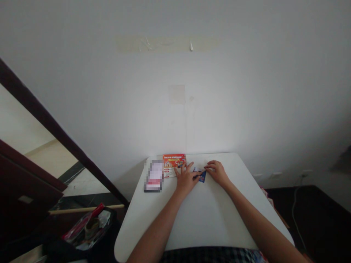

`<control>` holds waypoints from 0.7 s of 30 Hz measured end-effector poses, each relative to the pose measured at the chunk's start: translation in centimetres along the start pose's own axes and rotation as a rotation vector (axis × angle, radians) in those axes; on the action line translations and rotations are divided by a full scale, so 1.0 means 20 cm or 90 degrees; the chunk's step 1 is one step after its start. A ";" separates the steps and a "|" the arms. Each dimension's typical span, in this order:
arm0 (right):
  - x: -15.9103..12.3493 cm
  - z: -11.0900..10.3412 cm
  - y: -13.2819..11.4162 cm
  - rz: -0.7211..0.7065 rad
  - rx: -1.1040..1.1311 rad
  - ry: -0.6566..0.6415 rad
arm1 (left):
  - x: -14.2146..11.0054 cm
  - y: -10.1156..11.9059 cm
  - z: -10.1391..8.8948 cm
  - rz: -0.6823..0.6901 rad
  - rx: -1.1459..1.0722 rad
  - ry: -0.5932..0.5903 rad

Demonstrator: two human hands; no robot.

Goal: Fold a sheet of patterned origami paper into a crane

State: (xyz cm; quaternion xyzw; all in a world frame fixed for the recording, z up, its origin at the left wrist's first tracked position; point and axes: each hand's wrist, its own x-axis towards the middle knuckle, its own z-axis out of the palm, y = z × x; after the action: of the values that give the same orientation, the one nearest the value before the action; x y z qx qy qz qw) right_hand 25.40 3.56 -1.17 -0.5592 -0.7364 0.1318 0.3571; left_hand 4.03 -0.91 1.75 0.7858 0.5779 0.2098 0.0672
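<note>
A small blue printed piece of paper (202, 176) lies near the far side of the white table (203, 219). My left hand (187, 178) rests over it with fingers spread, its thumb on the blue piece and its fingertips at the edge of a red and white printed leaflet (173, 160). From the right, my right hand (217, 171) pinches the upper right corner of the blue piece between thumb and fingers. Part of the blue piece is hidden under my left hand, and its exact kind cannot be made out.
Left of the leaflet lies a pixelated, phone-like slab (154, 176). The table's far edge meets a white wall (153, 109). On the floor at the left stands a dark bin (93, 226) with mixed items. A cable (294, 204) hangs from a socket at the right.
</note>
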 end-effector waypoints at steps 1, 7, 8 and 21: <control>-0.01 -0.01 0.01 -0.009 0.019 0.025 | 0.00 0.00 0.00 -0.003 0.001 -0.002; -0.10 -0.02 0.01 -0.064 0.008 0.004 | 0.00 0.02 -0.02 -0.017 0.008 -0.013; -0.10 -0.02 0.00 -0.075 -0.006 -0.007 | 0.00 0.02 -0.02 -0.018 0.008 -0.013; -0.11 -0.03 -0.06 -0.015 -0.129 -0.002 | 0.01 0.00 0.00 -0.009 -0.001 -0.023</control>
State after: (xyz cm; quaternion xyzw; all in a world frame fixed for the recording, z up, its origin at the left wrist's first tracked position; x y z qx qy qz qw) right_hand 25.17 1.01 -0.86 -0.5839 -0.7529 0.0531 0.2990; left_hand 3.98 -0.75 1.75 0.7852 0.5820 0.1958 0.0801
